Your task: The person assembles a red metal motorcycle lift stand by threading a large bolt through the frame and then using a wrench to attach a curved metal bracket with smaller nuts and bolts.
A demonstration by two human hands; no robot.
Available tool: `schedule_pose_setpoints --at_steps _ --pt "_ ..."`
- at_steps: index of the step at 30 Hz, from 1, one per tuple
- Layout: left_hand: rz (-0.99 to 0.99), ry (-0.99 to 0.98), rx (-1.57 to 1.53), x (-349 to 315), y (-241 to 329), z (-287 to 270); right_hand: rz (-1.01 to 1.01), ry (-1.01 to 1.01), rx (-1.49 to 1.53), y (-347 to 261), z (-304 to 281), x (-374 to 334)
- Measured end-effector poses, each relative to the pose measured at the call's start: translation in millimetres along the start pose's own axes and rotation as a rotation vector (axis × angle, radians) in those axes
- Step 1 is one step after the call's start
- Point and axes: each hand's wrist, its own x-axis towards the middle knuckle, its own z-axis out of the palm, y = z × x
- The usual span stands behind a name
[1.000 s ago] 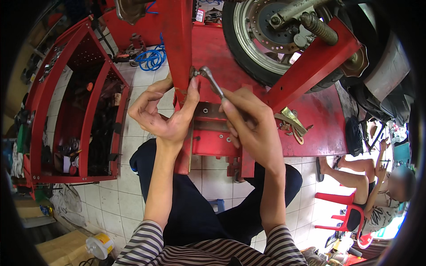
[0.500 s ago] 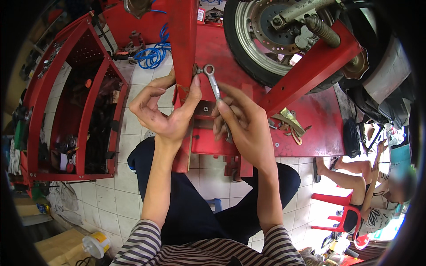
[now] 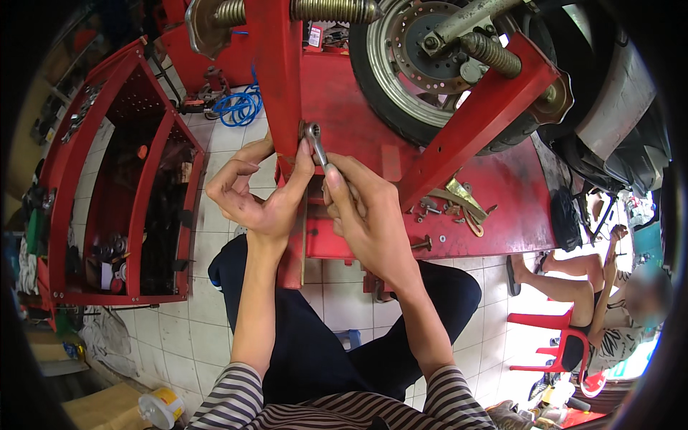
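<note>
My right hand (image 3: pixel 370 213) is closed around a silver wrench (image 3: pixel 319 147), its ring end up. That ring sits at the bolt (image 3: pixel 304 130) on the side of an upright red steel post (image 3: pixel 276 79). My left hand (image 3: pixel 264 204) grips the post low down. Its thumb lies beside the bolt, just under the ring, while a finger passes out of sight behind the post; the other fingers are curled. Whether the ring is fully seated on the bolt head is hard to make out.
A motorcycle wheel (image 3: pixel 383 79) stands on the red lift platform (image 3: pixel 494 193) behind a slanted red arm (image 3: pixel 473 122). Loose bolts and a brass-coloured bracket (image 3: pixel 466 201) lie right. A red tool cart (image 3: pixel 132 179) is left, with a blue hose (image 3: pixel 236 107) beyond. Someone sits far right.
The wrench ring has come from beside the bolt onto it, and my right hand has shifted left with the wrench. My left hand keeps its hold. The view has tilted slightly.
</note>
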Motion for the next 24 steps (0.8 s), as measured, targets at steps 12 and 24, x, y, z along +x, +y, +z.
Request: schedule_pose_setpoints --at_steps 12,24 --pt "0.035 -0.057 0.036 4 0 -4 -0.109 0.104 -0.351 -7 18 0" --pt "0.069 -0.131 0.0 8 -2 -16 0.129 -0.1 0.23 -26 9 6"
